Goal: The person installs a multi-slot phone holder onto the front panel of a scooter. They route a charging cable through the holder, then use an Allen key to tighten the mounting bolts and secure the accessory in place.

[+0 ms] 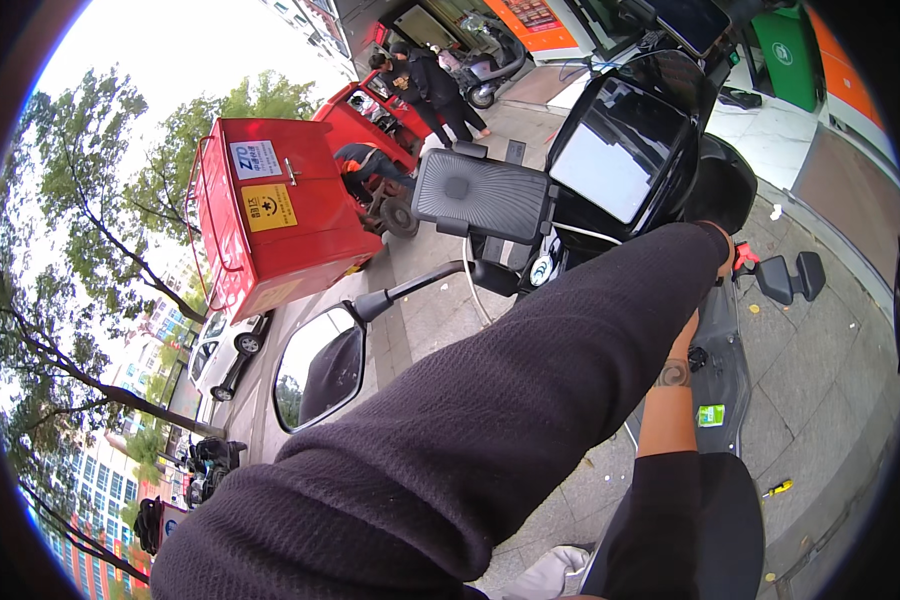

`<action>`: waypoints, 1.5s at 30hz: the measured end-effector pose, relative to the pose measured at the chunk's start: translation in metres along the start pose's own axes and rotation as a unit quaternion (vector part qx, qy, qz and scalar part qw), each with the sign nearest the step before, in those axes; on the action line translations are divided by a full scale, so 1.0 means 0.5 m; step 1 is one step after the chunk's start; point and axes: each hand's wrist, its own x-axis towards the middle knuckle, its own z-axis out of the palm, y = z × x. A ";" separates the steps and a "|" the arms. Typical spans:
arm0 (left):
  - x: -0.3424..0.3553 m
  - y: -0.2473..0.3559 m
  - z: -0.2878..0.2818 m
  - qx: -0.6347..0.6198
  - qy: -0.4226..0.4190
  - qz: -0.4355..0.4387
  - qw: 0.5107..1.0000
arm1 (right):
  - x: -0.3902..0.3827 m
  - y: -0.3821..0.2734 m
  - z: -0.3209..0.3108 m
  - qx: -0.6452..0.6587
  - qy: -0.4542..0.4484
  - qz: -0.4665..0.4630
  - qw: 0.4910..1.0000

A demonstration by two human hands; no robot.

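My left arm reaches across a black electric scooter, its dark sleeve covering much of the view. Only the edge of my left hand (pixel 726 250) shows past the cuff, close to the scooter's front panel; its fingers are hidden. My right hand (pixel 683 342), below a tattooed wrist, goes behind the left forearm toward the same spot, and its fingers cannot be seen either. Beside the left hand is a small red thing (pixel 745 256) I cannot make out. A green packet (pixel 711 415) lies on the scooter's footboard (pixel 728 345), with a small black part (pixel 698 358) near the right wrist.
Black plastic pieces (pixel 790 278) and a yellow-handled screwdriver (pixel 778 488) lie on the paving to the right. The scooter's mirror (pixel 320 366) and a ribbed phone-holder-like pad (pixel 482 195) jut left. Beyond stand a red cargo tricycle (pixel 270 215) and several people (pixel 425 85).
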 end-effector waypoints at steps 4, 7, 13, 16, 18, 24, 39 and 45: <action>0.038 -0.009 -0.003 0.047 0.002 0.046 0.998 | -0.002 -0.030 0.008 0.016 0.000 0.018 1.000; 0.018 -0.012 -0.001 0.094 0.023 0.093 0.991 | -0.025 -0.036 0.029 0.052 0.002 0.030 0.998; -0.152 0.032 -0.062 0.021 0.014 0.105 0.994 | -0.060 -0.058 0.073 0.087 0.008 0.051 0.995; -0.227 0.037 -0.086 -0.023 0.023 0.056 0.998 | -0.046 -0.054 0.079 0.071 0.032 0.034 0.996; -0.263 0.044 -0.100 -0.082 0.027 0.002 0.996 | -0.039 -0.052 0.086 0.012 0.106 0.040 0.994; -0.306 0.057 -0.115 -0.151 0.014 -0.082 0.985 | -0.020 -0.059 0.113 -0.025 0.143 0.061 0.988; -0.254 0.035 -0.092 -0.272 -0.042 -0.159 0.948 | -0.035 -0.073 0.128 0.053 0.158 0.078 0.983; -0.234 0.022 -0.085 -0.265 -0.054 -0.177 0.946 | -0.035 -0.069 0.131 0.057 0.182 0.068 0.979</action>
